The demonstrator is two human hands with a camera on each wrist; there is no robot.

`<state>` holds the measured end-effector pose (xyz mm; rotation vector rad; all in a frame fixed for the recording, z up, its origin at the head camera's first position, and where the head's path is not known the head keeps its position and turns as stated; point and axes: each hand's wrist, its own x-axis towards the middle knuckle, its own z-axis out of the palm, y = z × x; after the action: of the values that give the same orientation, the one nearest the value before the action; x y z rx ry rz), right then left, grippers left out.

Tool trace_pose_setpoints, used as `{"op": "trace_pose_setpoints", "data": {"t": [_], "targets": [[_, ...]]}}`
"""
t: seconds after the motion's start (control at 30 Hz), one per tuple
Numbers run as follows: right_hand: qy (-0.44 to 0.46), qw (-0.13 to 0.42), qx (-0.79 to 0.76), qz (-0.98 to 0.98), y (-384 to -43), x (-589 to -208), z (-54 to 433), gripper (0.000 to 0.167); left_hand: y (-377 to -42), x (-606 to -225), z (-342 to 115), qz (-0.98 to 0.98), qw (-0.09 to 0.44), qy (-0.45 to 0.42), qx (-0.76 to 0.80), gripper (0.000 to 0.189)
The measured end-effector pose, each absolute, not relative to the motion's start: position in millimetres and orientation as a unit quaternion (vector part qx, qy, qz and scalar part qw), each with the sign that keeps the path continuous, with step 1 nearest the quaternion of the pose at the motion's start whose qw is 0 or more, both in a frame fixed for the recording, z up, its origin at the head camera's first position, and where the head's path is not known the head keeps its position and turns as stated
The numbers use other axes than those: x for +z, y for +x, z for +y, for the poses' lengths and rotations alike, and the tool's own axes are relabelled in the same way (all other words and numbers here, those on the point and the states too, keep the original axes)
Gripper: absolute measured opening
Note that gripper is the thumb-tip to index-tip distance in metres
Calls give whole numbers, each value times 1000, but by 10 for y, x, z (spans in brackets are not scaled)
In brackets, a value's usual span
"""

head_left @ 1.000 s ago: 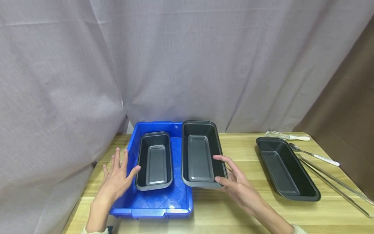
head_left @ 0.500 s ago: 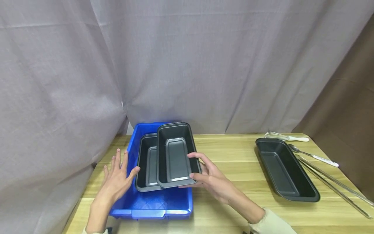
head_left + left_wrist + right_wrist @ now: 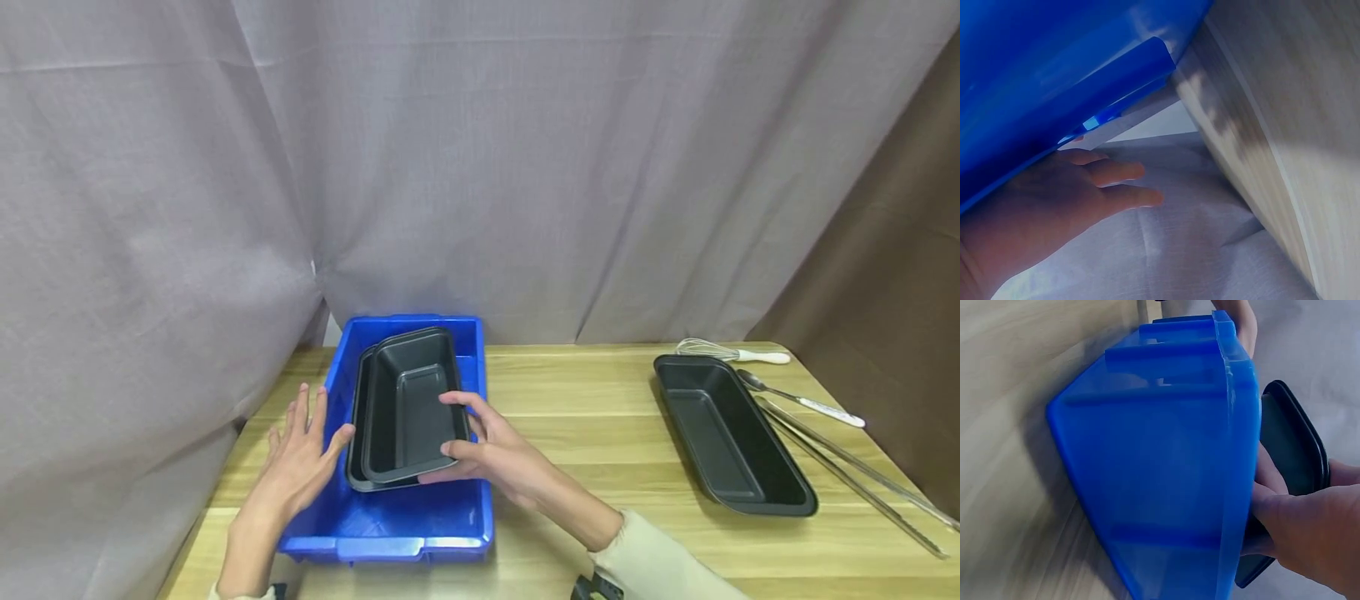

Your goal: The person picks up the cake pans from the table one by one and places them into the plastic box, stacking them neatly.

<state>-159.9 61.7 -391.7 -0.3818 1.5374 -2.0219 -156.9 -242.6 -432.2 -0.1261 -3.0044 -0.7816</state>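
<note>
- Nearest me, a pale right sleeve comes in at the bottom of my head view with a black device at its cuff; the left sleeve barely shows.
- I see the right hand reaching inward and gripping the upper pan at its near right corner: thumb and index finger over the inner wall, the other fingers underneath.
- The left hand has its fingers straight and spread, pointing away from me, and holds nothing. It lies along the blue bin's left side, thumb reaching over the rim towards the pans.
- The blue bin sits on the wooden table, near rim towards me.
- Over the bin, the upper pan is slightly askew above the lower pan, covering most of it and leaving a strip at the left and near edges. From my right wrist view the held pan slants against the bin's rim; I can't tell whether the two pans touch.
- Well to the right, a third pan lies on the table, with metal tongs beside it.
- Just beyond the tongs is a spoon; marks on its white handle are too small for me to read.
- Farther still, a white-handled whisk lies near the back edge.
- Behind everything hang a grey curtain and, at right, brown cloth.
</note>
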Motion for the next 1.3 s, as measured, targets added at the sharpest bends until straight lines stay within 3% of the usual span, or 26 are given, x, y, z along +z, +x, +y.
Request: {"op": "trace_pose_setpoints", "data": {"t": [0.83,1.13,1.3], "targets": [[-133,258,-741,606,-1750,-4124,209,64,-1604,-4307,-2395,-963,7,-42,-266,82],[-193,185,-563,782,-1701,-4118,136,65,-1595,-4295,-2414,-962,10,-44,-268,82],[-191,170,-497,829,-1675,-4104,88,75,-1591,-4298,-2424,-963,6,-41,-267,82]]}}
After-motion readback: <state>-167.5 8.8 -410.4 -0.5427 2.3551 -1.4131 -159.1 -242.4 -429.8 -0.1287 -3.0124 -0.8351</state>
